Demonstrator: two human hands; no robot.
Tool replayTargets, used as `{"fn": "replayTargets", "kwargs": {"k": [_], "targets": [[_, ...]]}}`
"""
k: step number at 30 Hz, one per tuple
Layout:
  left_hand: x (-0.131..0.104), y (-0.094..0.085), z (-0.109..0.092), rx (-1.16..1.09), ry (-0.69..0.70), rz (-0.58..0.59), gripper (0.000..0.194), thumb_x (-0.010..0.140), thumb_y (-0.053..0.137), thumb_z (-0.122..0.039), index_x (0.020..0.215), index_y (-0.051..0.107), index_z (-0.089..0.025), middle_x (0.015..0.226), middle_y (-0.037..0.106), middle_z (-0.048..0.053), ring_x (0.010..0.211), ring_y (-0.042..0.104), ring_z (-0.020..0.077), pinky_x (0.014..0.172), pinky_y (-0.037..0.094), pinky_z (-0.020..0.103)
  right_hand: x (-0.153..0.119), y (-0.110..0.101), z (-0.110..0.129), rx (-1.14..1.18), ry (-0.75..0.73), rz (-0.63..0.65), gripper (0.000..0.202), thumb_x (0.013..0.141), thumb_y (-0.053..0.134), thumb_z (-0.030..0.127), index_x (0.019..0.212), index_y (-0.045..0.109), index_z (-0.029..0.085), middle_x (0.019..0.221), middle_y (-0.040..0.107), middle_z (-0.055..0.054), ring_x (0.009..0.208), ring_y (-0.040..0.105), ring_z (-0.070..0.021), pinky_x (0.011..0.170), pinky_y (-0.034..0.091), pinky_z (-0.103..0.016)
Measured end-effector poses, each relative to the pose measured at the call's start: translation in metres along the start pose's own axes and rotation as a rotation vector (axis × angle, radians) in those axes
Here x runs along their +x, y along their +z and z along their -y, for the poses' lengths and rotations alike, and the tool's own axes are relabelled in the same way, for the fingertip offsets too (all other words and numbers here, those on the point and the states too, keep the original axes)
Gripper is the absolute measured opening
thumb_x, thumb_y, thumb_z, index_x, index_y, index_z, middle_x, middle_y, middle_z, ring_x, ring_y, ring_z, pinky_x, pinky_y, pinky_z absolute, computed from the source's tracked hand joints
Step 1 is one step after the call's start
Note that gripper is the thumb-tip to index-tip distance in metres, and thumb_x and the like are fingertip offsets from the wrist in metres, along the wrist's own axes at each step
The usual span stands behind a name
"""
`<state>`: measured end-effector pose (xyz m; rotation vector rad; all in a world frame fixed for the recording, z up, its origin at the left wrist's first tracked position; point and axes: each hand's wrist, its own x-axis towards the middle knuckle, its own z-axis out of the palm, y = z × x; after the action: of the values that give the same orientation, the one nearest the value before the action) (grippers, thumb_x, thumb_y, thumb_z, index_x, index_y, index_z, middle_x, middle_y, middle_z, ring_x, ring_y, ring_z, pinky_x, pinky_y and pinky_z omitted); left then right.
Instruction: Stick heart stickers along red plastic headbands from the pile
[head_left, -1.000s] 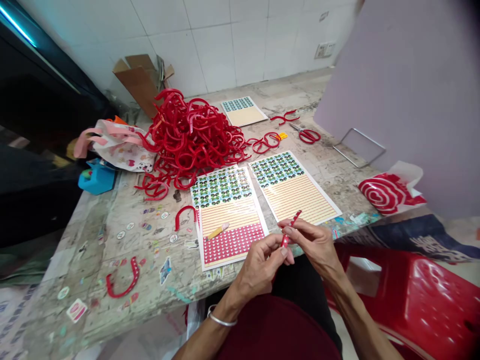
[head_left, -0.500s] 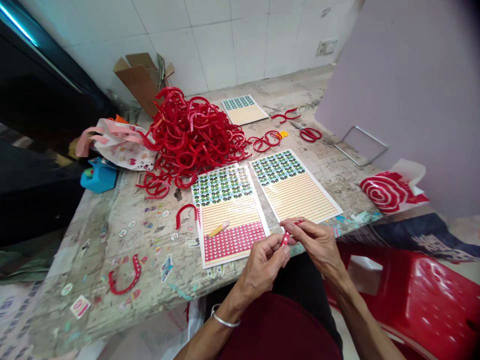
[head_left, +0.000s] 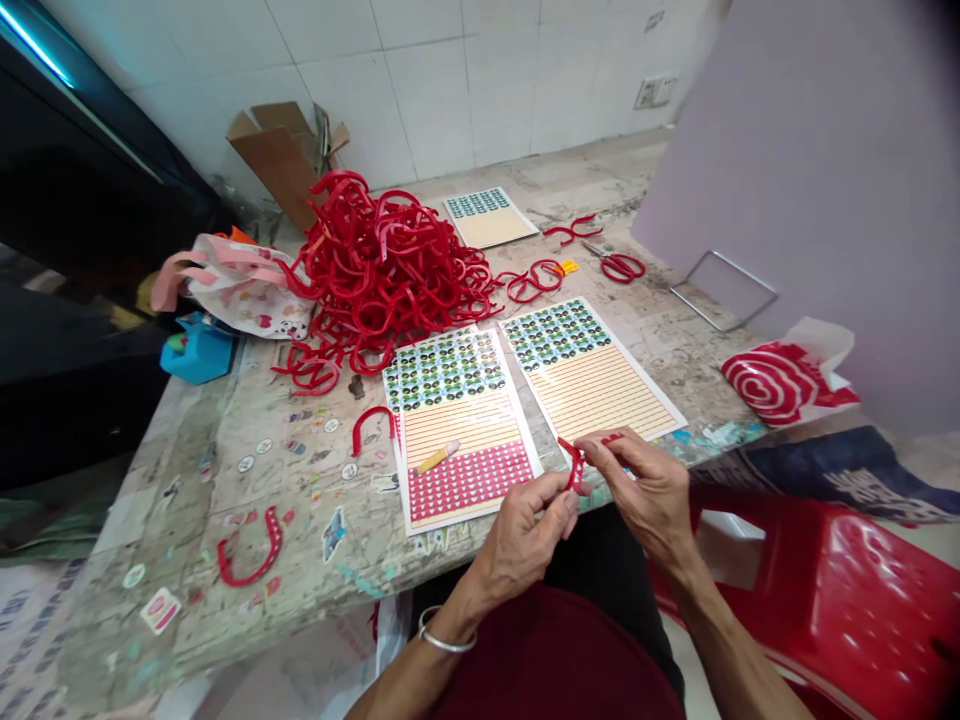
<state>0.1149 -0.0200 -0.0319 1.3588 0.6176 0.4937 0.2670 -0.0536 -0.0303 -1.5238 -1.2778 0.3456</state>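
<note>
Between my hands, at the table's front edge, is a narrow red band (head_left: 576, 470) with white marks. My left hand (head_left: 529, 525) pinches its lower part, and my right hand (head_left: 641, 485) pinches it higher up, with a red end poking out past the fingertips. Left of my hands lies a printed sheet (head_left: 465, 420) with green, striped and red heart-patterned parts, a small yellow stick (head_left: 436, 458) on top. A second sheet (head_left: 600, 390), green and striped, lies just beyond my right hand.
A big heap of red bands (head_left: 390, 265) fills the back left, beside a cloth bag (head_left: 255, 290) and blue holder (head_left: 196, 350). Scissors (head_left: 621, 267), a wire stand (head_left: 724, 290) and a red-white packet (head_left: 780, 380) lie right. A curved band (head_left: 251, 555) lies front left.
My fingers have shifted slightly on the red band, and more of it shows between my hands. My right hand has turned and moved a little to the right.
</note>
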Motion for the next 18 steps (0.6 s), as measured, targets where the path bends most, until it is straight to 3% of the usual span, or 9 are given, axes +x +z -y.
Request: {"fn": "replayTargets", "kwargs": {"k": [4,11,18], "targets": [[0.001,0.0,0.004,-0.055,-0.03,-0.048,0.031,0.089,0.045,-0.038,0.094,0.062,-0.013,0.057,0.036,-0.004,0.051,0.031,0.0076,0.05,0.023,0.022,0.003,0.0,0.0,-0.03,-0.025,0.008,0.013,0.082,0.06,0.022,0.073,0.068,0.02,0.071,0.066,-0.004,0.067,0.06,-0.0158,0.059,0.047,-0.027],[0.001,-0.001,0.009,-0.11,-0.046,-0.053,0.031,0.089,0.045,-0.04,0.095,0.061,-0.014,0.056,0.032,-0.005,0.051,0.029,0.0083,0.049,0.02,0.023,0.003,-0.007,-0.014,0.188,0.14,0.25,0.016,0.083,0.06,0.028,0.094,0.069,0.021,0.094,0.068,-0.007,0.086,0.063,-0.0193,0.065,0.052,-0.028],[-0.001,-0.001,0.011,0.015,-0.032,-0.096,0.034,0.088,0.044,-0.042,0.096,0.064,-0.015,0.065,0.04,-0.002,0.058,0.032,0.0102,0.056,0.027,0.023,0.004,-0.007,-0.007,0.101,0.118,0.185,0.016,0.083,0.059,0.029,0.085,0.071,0.02,0.085,0.07,-0.006,0.08,0.065,-0.019,0.068,0.052,-0.029]]}}
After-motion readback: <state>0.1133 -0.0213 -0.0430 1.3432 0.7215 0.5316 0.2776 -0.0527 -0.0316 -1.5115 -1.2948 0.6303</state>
